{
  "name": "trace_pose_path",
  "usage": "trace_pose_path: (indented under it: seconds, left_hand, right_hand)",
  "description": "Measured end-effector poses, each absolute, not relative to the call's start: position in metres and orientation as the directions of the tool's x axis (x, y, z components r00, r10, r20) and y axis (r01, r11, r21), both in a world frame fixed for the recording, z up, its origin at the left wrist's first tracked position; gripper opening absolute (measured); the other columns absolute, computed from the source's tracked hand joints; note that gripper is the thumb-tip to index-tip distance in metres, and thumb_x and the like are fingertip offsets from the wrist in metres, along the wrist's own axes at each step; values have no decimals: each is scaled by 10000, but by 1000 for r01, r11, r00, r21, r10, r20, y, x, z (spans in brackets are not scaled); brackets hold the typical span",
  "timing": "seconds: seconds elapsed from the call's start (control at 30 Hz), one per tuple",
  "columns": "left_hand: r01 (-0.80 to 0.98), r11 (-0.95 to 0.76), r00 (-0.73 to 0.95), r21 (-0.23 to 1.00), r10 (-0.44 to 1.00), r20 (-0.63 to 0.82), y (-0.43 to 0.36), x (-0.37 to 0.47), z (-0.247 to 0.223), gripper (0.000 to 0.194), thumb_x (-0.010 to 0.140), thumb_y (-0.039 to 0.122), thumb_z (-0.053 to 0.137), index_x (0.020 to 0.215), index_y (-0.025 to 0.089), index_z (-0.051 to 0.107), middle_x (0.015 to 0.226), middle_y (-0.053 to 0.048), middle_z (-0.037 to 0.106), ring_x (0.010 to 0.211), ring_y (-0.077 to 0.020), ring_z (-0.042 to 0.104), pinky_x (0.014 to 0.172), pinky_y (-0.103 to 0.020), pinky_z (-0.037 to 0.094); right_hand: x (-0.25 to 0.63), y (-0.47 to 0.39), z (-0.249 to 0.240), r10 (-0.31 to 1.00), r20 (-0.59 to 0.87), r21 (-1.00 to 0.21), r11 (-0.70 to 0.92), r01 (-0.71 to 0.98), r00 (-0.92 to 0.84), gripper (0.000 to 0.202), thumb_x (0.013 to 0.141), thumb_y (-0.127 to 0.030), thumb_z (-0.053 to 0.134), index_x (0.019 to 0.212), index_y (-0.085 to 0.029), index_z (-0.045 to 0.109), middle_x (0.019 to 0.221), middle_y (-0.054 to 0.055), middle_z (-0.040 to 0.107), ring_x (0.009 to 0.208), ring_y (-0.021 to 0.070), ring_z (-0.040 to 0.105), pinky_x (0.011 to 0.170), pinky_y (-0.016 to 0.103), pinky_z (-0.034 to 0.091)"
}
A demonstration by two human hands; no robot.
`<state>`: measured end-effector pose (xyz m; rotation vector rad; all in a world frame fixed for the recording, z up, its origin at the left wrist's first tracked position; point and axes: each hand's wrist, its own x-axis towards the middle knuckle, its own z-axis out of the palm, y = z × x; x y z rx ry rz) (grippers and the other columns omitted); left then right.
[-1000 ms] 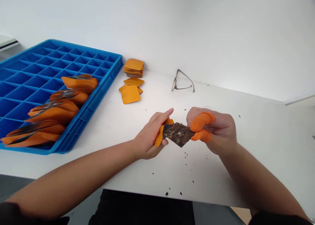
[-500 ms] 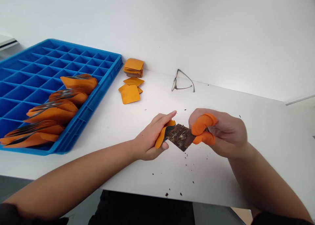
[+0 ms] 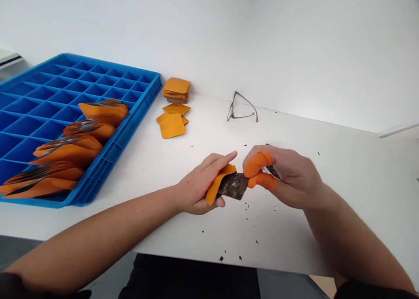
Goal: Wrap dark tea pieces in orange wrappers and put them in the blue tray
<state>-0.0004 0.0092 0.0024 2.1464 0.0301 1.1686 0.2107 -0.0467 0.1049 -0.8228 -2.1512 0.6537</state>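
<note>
My left hand (image 3: 204, 183) grips a small orange pouch (image 3: 216, 187), squeezing its sides so that the mouth gapes to the right. A flat, square dark-brown piece of pressed leaf, like a tea cake (image 3: 233, 186), sits partly inside that mouth. Orange finger cots cover the thumb and forefinger of my right hand (image 3: 284, 172), which pinch the piece's outer corner. Another dark piece with a pale edge (image 3: 273, 172) shows behind those fingers, against the right palm; most of it is hidden.
A blue divided tray (image 3: 131, 133) stands at left, with filled-looking orange pouches (image 3: 68, 150) in its near right compartments. Loose orange pouches (image 3: 172, 125) and a stack (image 3: 176, 89) lie beside it. Eyeglasses (image 3: 242, 109) rest at the back. Dark crumbs (image 3: 240, 257) dot the white table (image 3: 183, 233).
My right hand has moved left, and the pressed-leaf piece has slid deeper into the pouch's mouth. My left hand stays nearly in place.
</note>
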Motion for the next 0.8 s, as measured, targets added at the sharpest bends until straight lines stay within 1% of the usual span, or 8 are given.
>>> trace_pose_path:
  seconds: [0.1, 0.23, 0.33, 0.43, 0.53, 0.67, 0.73, 0.8]
  left_hand:
    - [-299, -755, 609, 584, 321, 726, 9, 0, 3, 851, 999, 681, 423, 1642, 161, 220, 1106, -132, 599, 1051, -242, 530, 908, -383, 536]
    - [-289, -749, 604, 596, 340, 721, 9, 1, 4, 808, 1012, 649, 431, 1642, 191, 215, 1050, -105, 609, 1023, -236, 512, 873, -369, 524]
    - [-249, -737, 617, 628, 380, 690, 9, 0, 3, 775, 1022, 629, 421, 1641, 208, 219, 1082, -111, 581, 999, -233, 512, 847, -375, 511]
    - [-225, -732, 624, 643, 398, 672, 9, 0, 1, 780, 1015, 645, 415, 1642, 224, 224, 1121, -122, 544, 981, -235, 513, 837, -393, 506]
    - [-227, -728, 626, 647, 400, 670, 9, 0, -2, 762, 1022, 621, 422, 1647, 242, 209, 1118, -118, 538, 985, -238, 507, 844, -399, 508]
    - [-201, -705, 658, 680, 417, 627, 9, 0, -2, 747, 1021, 584, 468, 1640, 243, 224, 1139, -120, 537, 1016, -235, 506, 869, -396, 515]
    - [-204, -702, 672, 683, 407, 619, 8, 1, -2, 754, 1016, 583, 483, 1637, 239, 228, 1169, -128, 535, 1044, -238, 506, 895, -403, 521]
    - [-224, -703, 680, 675, 384, 625, 8, 1, -1, 759, 1015, 578, 490, 1638, 237, 222, 1175, -130, 541, 1069, -241, 508, 925, -414, 526]
  right_hand:
    - [209, -45, 99, 690, 447, -616, 699, 364, -569, 131, 936, -81, 651, 974, -206, 637, 832, -1, 668, 726, 91, 571, 643, 225, 505]
    - [211, -45, 97, 682, 516, -524, 730, 439, -519, 200, 917, -62, 655, 1031, -223, 688, 900, 21, 678, 783, 110, 614, 661, 247, 528]
    - [214, -46, 99, 670, 544, -401, 736, 545, -505, 203, 894, -51, 670, 1008, -216, 701, 907, 32, 674, 763, 118, 602, 622, 268, 500]
    - [214, -48, 100, 616, 577, -312, 773, 552, -536, 201, 873, -24, 663, 971, -198, 690, 893, 39, 671, 720, 110, 559, 569, 266, 437]
    - [214, -50, 100, 619, 530, -265, 770, 580, -580, 175, 903, -49, 632, 959, -206, 685, 883, 28, 682, 693, 97, 524, 567, 260, 409]
    - [216, -53, 103, 686, 413, -238, 716, 656, -599, 75, 937, -130, 635, 922, -191, 678, 878, 28, 677, 731, 108, 560, 613, 271, 428]
    - [218, -55, 106, 690, 397, -222, 712, 666, -606, 66, 930, -135, 648, 943, -189, 683, 890, 29, 668, 733, 109, 551, 607, 269, 413]
    - [218, -56, 107, 671, 399, -238, 734, 636, -625, 75, 927, -145, 664, 975, -196, 689, 890, 23, 658, 713, 99, 521, 600, 264, 397]
